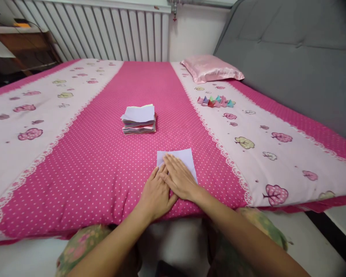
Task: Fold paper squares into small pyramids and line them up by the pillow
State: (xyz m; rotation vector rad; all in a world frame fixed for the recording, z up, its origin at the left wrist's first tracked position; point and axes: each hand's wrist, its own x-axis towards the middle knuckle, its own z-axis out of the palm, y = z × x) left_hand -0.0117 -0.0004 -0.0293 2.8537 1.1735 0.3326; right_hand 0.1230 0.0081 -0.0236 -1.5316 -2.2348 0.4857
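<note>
A pale lilac square of paper [181, 157] lies on the pink dotted bedsheet [109, 161] near the bed's front edge. My right hand [179, 177] lies flat on it, fingers stretched out and together, covering its lower left part. My left hand [155, 192] rests flat beside it on the sheet, its fingertips touching the paper's left edge and my right hand. Farther back sits a stack of coloured paper squares [138, 119] with a lilac sheet on top. A row of small folded paper pieces [215, 101] in several colours lies to the right.
A pink satin pillow [211, 68] lies at the back right against a grey padded headboard [291, 57]. A white radiator [103, 30] stands behind the bed, and a wooden desk [20, 46] at the back left. My knees in floral fabric [80, 246] show below the bed edge.
</note>
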